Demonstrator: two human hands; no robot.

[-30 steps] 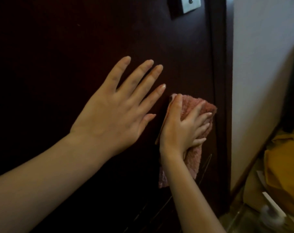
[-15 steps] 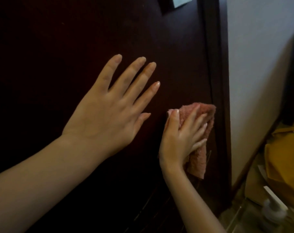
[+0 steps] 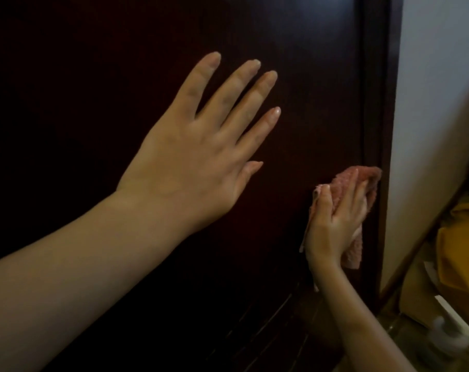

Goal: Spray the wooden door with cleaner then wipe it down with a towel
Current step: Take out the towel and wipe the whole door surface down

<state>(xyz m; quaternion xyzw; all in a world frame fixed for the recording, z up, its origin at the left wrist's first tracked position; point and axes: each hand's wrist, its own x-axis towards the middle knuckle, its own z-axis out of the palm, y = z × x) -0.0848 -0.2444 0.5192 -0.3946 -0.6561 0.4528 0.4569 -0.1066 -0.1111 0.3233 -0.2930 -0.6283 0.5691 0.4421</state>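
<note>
A dark brown wooden door [image 3: 308, 89] fills most of the head view. My left hand [image 3: 198, 154] lies flat against it with fingers spread, holding nothing. My right hand [image 3: 335, 221] presses a crumpled pink towel [image 3: 362, 175] onto the door near its right edge, lower than the left hand. The towel's lower end hangs below my palm. A pump bottle [image 3: 440, 336] stands blurred on the floor at the bottom right.
The dark door frame [image 3: 381, 103] runs down the right side, next to a pale wall [image 3: 437, 103]. A yellow bag [image 3: 461, 253] and a cardboard box [image 3: 416, 296] sit on the floor at the right. Grooves mark the door's lower panel [image 3: 268, 326].
My right hand has slid the towel down and to the right, up to the door's edge. The view has dropped, so the metal plate at the top is out of sight.
</note>
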